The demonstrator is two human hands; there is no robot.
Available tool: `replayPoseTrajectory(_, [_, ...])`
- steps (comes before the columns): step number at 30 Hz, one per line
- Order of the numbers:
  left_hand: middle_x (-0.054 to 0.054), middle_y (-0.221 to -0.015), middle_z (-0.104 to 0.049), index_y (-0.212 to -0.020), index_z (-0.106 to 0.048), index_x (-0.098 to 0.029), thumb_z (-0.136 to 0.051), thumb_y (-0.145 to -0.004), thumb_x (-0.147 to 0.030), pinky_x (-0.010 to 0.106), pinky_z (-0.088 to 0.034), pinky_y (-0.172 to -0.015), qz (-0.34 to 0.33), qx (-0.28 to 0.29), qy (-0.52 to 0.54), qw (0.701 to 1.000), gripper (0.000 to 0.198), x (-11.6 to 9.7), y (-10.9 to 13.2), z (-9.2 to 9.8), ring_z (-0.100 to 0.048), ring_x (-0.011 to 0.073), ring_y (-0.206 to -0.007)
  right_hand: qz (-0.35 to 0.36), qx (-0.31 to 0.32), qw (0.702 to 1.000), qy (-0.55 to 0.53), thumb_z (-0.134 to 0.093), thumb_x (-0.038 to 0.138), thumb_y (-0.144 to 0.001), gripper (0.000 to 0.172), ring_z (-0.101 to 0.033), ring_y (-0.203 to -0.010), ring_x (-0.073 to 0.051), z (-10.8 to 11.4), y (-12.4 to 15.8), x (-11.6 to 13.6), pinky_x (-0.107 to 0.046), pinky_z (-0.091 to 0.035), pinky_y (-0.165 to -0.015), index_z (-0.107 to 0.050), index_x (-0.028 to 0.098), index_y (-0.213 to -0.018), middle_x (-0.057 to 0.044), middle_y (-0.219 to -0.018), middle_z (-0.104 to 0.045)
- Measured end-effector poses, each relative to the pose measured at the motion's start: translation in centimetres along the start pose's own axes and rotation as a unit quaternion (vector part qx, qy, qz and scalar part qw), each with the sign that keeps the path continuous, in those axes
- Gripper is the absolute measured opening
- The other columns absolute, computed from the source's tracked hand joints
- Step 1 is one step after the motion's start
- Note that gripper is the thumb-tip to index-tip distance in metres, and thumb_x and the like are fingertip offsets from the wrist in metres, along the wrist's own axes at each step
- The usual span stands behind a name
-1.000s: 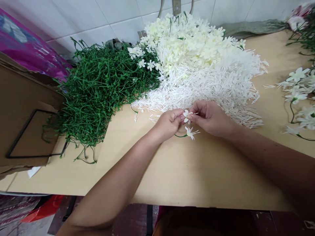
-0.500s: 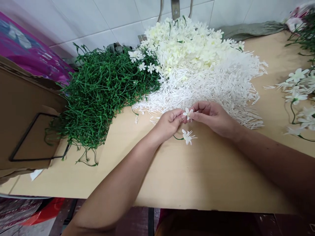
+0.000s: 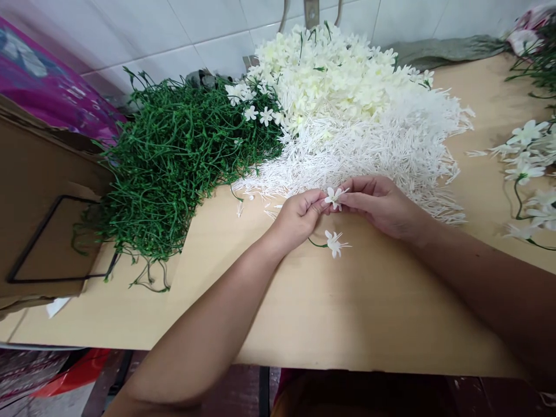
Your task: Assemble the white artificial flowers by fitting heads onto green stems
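left hand [image 3: 299,219] and right hand [image 3: 379,206] meet over the table [image 3: 330,313], fingertips of both pinched shut on one white flower [image 3: 334,197], just in front of the white spike pile [image 3: 382,150]; second flower [image 3: 333,244] on a green stem dangles below

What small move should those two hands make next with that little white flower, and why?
Probably seat the white flower firmly on the green stem. The left hand and right hand both pinch it at the fingertips, while a second flower already sits on that stem below the left hand.
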State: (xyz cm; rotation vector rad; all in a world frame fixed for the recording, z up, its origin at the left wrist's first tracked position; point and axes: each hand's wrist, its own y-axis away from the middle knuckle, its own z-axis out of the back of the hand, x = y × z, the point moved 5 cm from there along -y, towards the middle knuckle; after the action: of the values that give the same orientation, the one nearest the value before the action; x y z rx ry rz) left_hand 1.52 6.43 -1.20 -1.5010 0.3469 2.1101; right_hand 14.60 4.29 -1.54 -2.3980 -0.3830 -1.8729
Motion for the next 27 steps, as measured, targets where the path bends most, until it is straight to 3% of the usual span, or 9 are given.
replayPoseTrajectory(15, [0.001, -0.071, -0.060, -0.070, -0.056, -0.016, -0.044, -0.086, -0.032, 0.023, -0.044, -0.071, -0.031, -0.003, -0.034, 0.999, 0.025, -0.58, 0.10, -0.10, -0.054, 0.0116, -0.071, 0.007, -0.005, 1.000, 0.012, -0.077, 0.037, -0.064, 0.026, -0.059, -0.065, -0.010, -0.04, -0.04, 0.19, -0.026, -0.048, -0.071, -0.062, 0.017, -0.068, 0.001, -0.065, -0.063])
replayPoseTrajectory(21, [0.000, -0.067, -0.058, -0.069, -0.054, -0.016, -0.043, -0.086, -0.031, 0.023, -0.042, -0.068, -0.019, -0.011, -0.064, 0.998, 0.026, -0.30, 0.08, 0.04, -0.052, 0.0112, -0.068, -0.018, -0.021, 0.999, 0.019, -0.083, 0.033, -0.052, 0.032, -0.058, -0.060, -0.009, -0.25, -0.18, 0.52, -0.024, -0.048, -0.065, -0.059, 0.016, -0.062, 0.001, -0.060, -0.063])
replayPoseTrajectory(27, [0.000, -0.067, -0.057, -0.069, -0.056, -0.015, -0.043, -0.085, -0.028, 0.022, -0.039, -0.066, -0.043, -0.015, -0.101, 0.994, 0.025, -0.61, 0.14, 0.07, -0.051, 0.0109, -0.066, -0.067, -0.014, 0.998, -0.002, -0.085, 0.031, -0.049, 0.033, -0.059, -0.059, -0.009, -0.05, -0.34, 0.23, -0.025, -0.051, -0.064, -0.057, 0.015, -0.060, 0.001, -0.057, -0.062])
